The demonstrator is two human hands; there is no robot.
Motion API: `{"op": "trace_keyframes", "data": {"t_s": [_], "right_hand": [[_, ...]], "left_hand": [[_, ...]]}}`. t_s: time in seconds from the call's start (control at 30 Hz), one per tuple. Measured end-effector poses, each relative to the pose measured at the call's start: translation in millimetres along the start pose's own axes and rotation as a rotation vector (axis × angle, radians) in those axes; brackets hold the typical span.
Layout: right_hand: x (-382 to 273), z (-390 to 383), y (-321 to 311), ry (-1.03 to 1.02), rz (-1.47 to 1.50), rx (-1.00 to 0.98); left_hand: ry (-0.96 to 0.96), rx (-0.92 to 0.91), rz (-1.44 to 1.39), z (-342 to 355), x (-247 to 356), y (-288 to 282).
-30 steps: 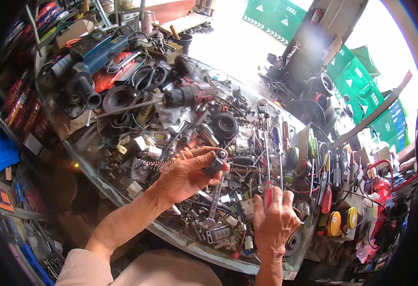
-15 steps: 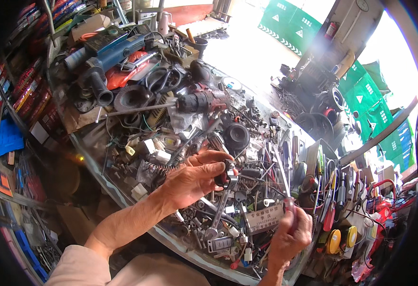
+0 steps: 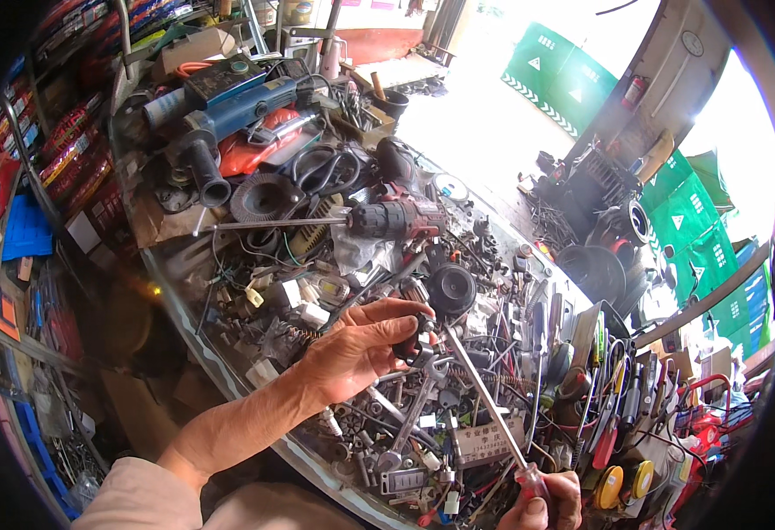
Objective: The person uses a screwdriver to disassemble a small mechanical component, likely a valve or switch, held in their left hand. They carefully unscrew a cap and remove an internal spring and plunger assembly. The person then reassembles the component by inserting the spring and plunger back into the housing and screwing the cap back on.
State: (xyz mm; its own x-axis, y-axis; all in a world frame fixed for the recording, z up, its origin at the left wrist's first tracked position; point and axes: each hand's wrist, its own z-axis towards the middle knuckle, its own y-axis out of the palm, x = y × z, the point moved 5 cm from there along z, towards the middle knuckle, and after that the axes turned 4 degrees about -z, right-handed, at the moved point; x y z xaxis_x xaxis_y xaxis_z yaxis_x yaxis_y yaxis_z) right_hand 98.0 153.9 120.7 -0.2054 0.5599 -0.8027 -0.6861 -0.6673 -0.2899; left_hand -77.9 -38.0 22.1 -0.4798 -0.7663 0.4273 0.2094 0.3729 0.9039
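Between the thumb and fingers of my left hand point(image 3: 352, 355) is a small black part point(image 3: 416, 346), held above the cluttered bench; its kind is not clear. My right hand point(image 3: 546, 505), low in the picture, grips a screwdriver point(image 3: 486, 395) by its reddish clear handle. The long metal shaft slants up and left, and its tip ends close beside the black part; whether they touch I cannot tell. Below the part lies a wrench point(image 3: 416, 413) among loose pieces. A round black cap-like piece point(image 3: 452, 288) sits just beyond the tip.
A cordless drill point(image 3: 396, 218) with a long bit lies farther back, near a blue angle grinder point(image 3: 250, 108). Small parts and wires cover the bench. Upright screwdrivers and pliers point(image 3: 614, 428) crowd the right side. The bench's edge point(image 3: 228, 380) runs along the near left.
My right hand has moved lower and nearer to me. The screwdriver has tilted left, bringing its tip beside the black part. My left hand keeps its hold; the whole view has shifted slightly.
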Motion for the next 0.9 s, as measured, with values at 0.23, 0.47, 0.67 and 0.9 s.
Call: {"op": "trace_keyframes", "data": {"t_s": [0.23,0.47,0.67,0.9], "right_hand": [[-1.6,1.5,4.2,-0.087,0.003,-0.058],[-3.5,5.5,8.3,-0.07,-0.023,-0.071],[5.5,3.6,6.9,-0.037,0.03,-0.034],[12.9,1.0,16.5,0.01,0.08,-0.015]], "left_hand": [[0.011,0.053,0.02,-0.9,-1.5,-1.8],[-0.005,-0.014,-0.026,-0.5,1.1,-0.3],[0.028,0.036,0.015,-1.6,3.5,-1.0],[0.106,-0.028,-0.066,-0.1,11.9,-0.6]]}}
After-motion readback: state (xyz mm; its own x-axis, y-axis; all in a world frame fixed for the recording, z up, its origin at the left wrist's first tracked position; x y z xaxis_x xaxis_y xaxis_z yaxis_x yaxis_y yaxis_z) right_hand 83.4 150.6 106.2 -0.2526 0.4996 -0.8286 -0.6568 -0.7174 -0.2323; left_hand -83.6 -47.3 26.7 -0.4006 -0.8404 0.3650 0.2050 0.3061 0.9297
